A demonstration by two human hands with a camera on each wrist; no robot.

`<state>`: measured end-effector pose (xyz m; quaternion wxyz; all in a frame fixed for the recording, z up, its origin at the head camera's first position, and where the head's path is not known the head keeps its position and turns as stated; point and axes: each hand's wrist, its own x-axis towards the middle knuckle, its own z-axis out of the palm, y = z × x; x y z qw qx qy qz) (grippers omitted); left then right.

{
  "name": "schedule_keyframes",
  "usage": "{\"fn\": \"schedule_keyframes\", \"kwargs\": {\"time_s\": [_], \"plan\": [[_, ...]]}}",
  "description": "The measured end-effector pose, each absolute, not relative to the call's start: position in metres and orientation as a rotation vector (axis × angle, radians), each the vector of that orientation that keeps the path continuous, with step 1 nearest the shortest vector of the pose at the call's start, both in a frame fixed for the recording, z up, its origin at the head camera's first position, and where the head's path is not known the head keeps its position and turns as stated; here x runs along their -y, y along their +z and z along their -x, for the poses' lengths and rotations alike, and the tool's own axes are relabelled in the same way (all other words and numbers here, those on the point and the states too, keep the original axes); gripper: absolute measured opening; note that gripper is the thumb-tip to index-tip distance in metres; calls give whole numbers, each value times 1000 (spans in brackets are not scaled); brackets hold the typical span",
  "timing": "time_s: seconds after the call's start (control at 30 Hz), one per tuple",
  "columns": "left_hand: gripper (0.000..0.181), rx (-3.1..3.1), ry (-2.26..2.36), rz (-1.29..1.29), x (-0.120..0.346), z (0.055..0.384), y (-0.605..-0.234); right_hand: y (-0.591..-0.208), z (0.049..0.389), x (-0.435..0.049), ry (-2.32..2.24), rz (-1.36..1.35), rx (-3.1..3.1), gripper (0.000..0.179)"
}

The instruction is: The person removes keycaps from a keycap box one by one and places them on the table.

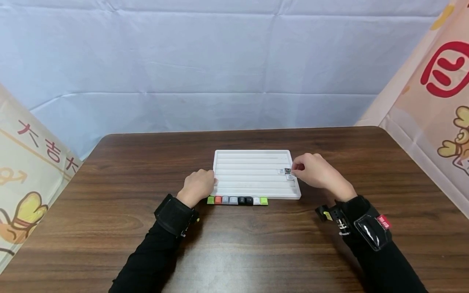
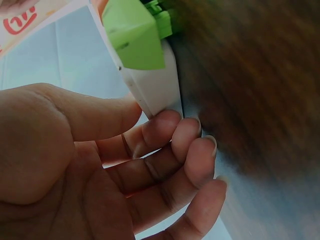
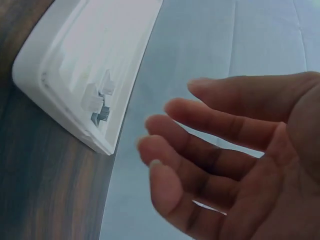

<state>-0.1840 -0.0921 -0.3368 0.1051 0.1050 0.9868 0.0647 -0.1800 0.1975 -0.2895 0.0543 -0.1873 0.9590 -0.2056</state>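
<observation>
A white ridged tray (image 1: 253, 162) lies on the table. My left hand (image 1: 199, 185) grips its left edge, the thumb against one side and the fingertips curled at the underside in the left wrist view. My right hand (image 1: 315, 171) is by the tray's right edge. In the right wrist view its fingers (image 3: 167, 150) are loosely bent, apart from the thumb, with nothing between them. Close to that hand, a dark keycap (image 1: 288, 171) and two pale keycaps (image 1: 281, 171) sit on the tray's ridges. The same small group of keycaps (image 3: 100, 102) shows in the right wrist view.
Along the tray's front edge runs a row of several keycaps (image 1: 233, 200) in green, orange, grey, black and white. The brown wooden table (image 1: 256, 252) ends at a pale blue cloth (image 1: 220, 73) behind. Printed cloths (image 1: 421, 134) hang at both sides.
</observation>
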Motion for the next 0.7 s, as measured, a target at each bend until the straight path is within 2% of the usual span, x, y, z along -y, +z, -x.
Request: {"fn": "schedule_keyframes", "kwargs": {"time_s": [0.3,0.7], "plan": [[26,-2895,192,-308,90,185,-337,-283,196,-197,-559,502,-2814,17],[25,-2903,211,-329,92,184,-339,-311,208,-197,-579,386,-2767,8]]}}
